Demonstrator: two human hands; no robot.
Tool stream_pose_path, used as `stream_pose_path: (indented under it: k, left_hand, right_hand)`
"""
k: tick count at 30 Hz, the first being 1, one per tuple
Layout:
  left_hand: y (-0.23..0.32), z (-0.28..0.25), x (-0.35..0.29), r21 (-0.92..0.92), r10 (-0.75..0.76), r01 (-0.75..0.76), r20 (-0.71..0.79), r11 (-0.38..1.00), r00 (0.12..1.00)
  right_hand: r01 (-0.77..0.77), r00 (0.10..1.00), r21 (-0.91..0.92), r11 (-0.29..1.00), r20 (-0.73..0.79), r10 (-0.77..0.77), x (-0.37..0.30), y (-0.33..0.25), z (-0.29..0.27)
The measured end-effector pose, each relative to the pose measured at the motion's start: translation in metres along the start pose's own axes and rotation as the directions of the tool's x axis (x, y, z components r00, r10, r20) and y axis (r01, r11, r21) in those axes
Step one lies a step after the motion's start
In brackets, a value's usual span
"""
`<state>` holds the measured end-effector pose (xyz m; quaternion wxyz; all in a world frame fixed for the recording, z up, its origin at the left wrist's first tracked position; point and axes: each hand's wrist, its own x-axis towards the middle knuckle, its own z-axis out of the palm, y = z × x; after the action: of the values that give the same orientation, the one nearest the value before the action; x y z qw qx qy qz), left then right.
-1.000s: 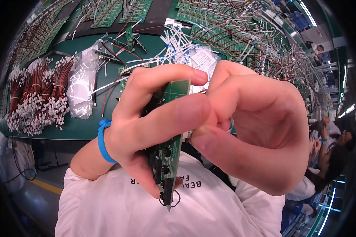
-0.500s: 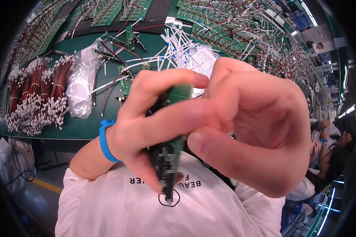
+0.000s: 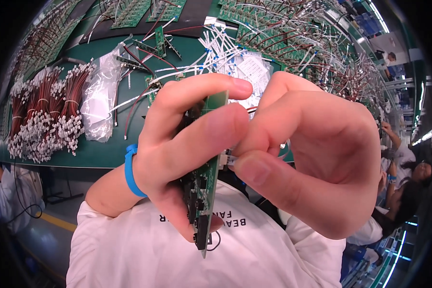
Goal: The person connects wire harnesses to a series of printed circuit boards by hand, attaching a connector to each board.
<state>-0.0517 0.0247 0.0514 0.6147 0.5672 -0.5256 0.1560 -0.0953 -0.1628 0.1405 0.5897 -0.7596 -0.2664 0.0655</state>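
My left hand (image 3: 170,149), with a blue band (image 3: 129,168) on its wrist, grips a green circuit board (image 3: 207,197) held on edge above the table. Black components line the side of the board toward that palm. Close to the board's other face, my right hand (image 3: 321,158) pinches the end of a white flat cable (image 3: 231,161) between thumb and forefinger. A small white connector (image 3: 222,159) on the board meets this cable end. Whether the end is seated inside it is too small to tell. Fingers hide most of the cable.
Bundles of red-brown wires with white plugs (image 3: 53,115) lie at the left of the green table (image 3: 139,156), beside a clear plastic bag (image 3: 98,105). Loose white flat cables (image 3: 218,50) and wired circuit boards (image 3: 269,43) cover the far side. Other people sit at right.
The board has turned slightly and come into sharper view. My right fingertips have shifted a little down and left, and the white connector and cable end now show between the hands.
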Motion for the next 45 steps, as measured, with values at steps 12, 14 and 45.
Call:
stream_pose_path:
  k: [12,14,45]
  left_hand:
    - [-0.009,0.006,-0.005,-0.063,-0.037,0.036,-0.007,0.997,0.999]
    - [-0.009,0.004,-0.006,-0.077,-0.042,0.041,-0.006,0.996,0.999]
    - [-0.03,0.003,-0.009,-0.099,0.029,-0.022,0.077,0.995,0.997]
  right_hand:
    - [-0.078,0.997,0.179,0.981,-0.008,0.081,-0.004,0.016,-0.006]
    - [-0.128,0.99,0.179,0.976,-0.038,0.136,-0.009,0.007,-0.007]
    - [-0.132,0.985,0.314,0.94,-0.065,0.16,0.004,0.027,0.006]
